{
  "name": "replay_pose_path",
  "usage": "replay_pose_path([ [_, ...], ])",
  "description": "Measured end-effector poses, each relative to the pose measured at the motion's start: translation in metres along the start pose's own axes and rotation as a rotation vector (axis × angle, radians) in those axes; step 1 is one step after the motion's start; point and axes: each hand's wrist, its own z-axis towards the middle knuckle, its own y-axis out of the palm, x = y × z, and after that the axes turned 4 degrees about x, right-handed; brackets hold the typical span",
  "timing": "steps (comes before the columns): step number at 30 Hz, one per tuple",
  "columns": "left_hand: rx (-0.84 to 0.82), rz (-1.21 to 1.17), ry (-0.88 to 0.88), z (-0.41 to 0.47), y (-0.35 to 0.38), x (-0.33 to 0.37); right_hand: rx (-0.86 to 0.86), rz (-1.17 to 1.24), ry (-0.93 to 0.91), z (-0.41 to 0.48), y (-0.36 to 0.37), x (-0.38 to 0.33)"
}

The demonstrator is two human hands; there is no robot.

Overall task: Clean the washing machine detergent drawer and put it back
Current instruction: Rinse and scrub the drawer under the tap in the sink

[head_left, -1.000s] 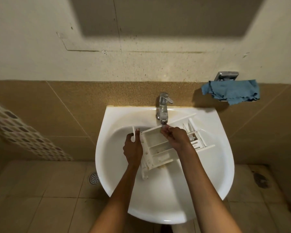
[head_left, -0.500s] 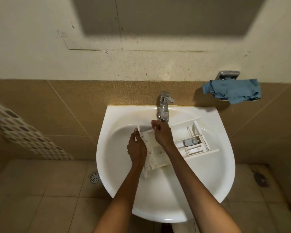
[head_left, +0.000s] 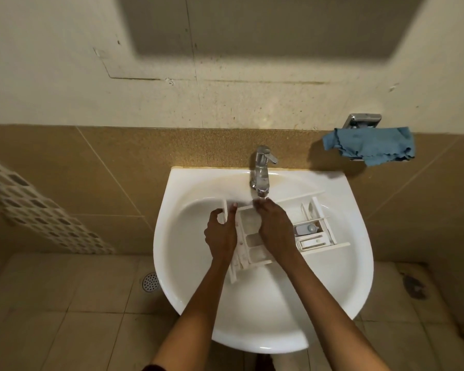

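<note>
The white plastic detergent drawer point(head_left: 312, 231) lies across the white sink point(head_left: 263, 322), under the chrome tap point(head_left: 261, 171). My left hand point(head_left: 221, 235) grips the drawer's front panel at its left end, thumb and fingers curled round the edge. My right hand point(head_left: 275, 228) rests over the drawer's middle compartments, its fingertips at the far wall just below the tap spout. A grey-blue insert shows in a right-hand compartment. Whether water runs I cannot tell.
A blue cloth point(head_left: 370, 147) hangs on a chrome wall holder point(head_left: 363, 120) to the right of the sink. Brown tiles back the sink. A round floor drain point(head_left: 150, 281) sits on the tiled floor at the left.
My right hand slid left along the drawer's far wall and back toward the tap. The drawer and my left hand shifted only slightly.
</note>
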Motion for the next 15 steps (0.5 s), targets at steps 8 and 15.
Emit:
replay_pose_path([
  [8,-0.002,-0.028,-0.011,0.001,-0.004,-0.001,-0.130,0.102,0.049,-0.013,-0.002,0.007],
  [15,-0.004,-0.054,-0.014,0.002,-0.003,-0.003,0.067,1.284,0.900,0.023,-0.023,0.002],
])
